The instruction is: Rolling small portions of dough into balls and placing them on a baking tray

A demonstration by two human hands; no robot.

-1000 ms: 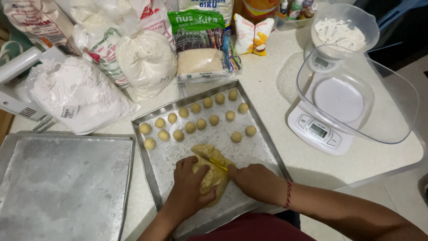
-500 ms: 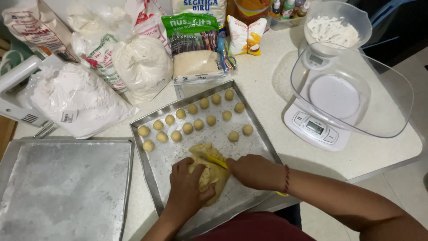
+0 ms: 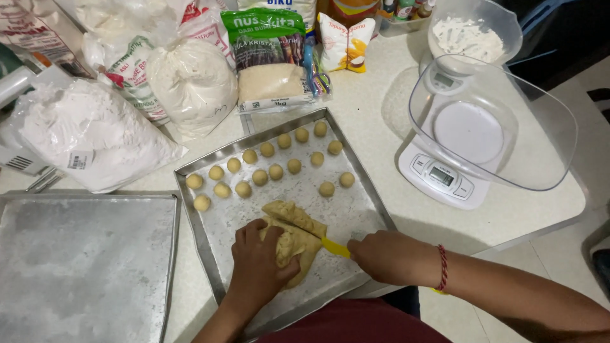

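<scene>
While left hand (image 3: 257, 263) presses dough (image 3: 295, 235) flat-palmed, right hand (image 3: 387, 257) grip closed, seemingly around yellow tool (image 3: 335, 248).

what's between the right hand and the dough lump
A yellow tool, held in the right hand, spans the gap to the dough lump, seen in the head view.

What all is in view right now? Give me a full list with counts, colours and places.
dough lump: one, pale yellow, near end of floured tray
dough balls: about sixteen, yellow, far half of that tray
floured tray: one, metal, centre
yellow tool: one, against the dough
empty tray: one, metal, left
flour bags: several, white, far left
kitchen scale: one, white, right, under clear bowl
left hand: on the dough
right hand: grips the tool
</scene>
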